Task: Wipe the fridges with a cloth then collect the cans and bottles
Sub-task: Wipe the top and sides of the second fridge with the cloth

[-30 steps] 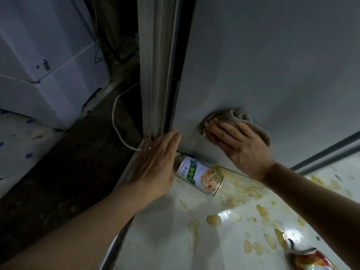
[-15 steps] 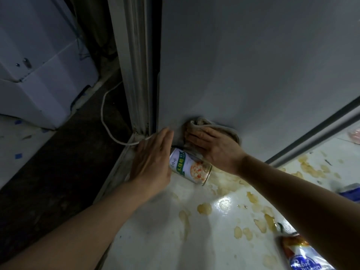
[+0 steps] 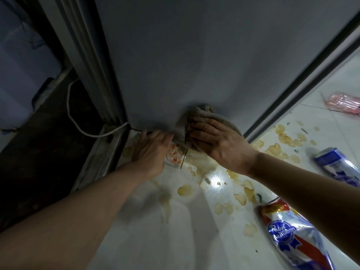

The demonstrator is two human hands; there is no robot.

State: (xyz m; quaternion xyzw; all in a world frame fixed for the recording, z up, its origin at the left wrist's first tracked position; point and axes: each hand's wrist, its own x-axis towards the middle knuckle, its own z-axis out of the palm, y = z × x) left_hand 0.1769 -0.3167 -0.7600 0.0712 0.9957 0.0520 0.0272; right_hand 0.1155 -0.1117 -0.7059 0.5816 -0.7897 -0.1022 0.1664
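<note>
cloth [image 3: 209, 118] lower, nearer fridge corner

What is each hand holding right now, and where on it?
Right hand presses the cloth flat against the fridge door, fingers over its top. Left hand lies over the food can; whether it grips cannot be told.

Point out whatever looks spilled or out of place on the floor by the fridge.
Yellowish-brown liquid splotches spatter the glossy white tiled floor. Three cans lie on their sides: a small food can with a pictured label, a red-white-blue Pabst beer can and a blue-silver can. A pink plastic object lies farther off.
</note>
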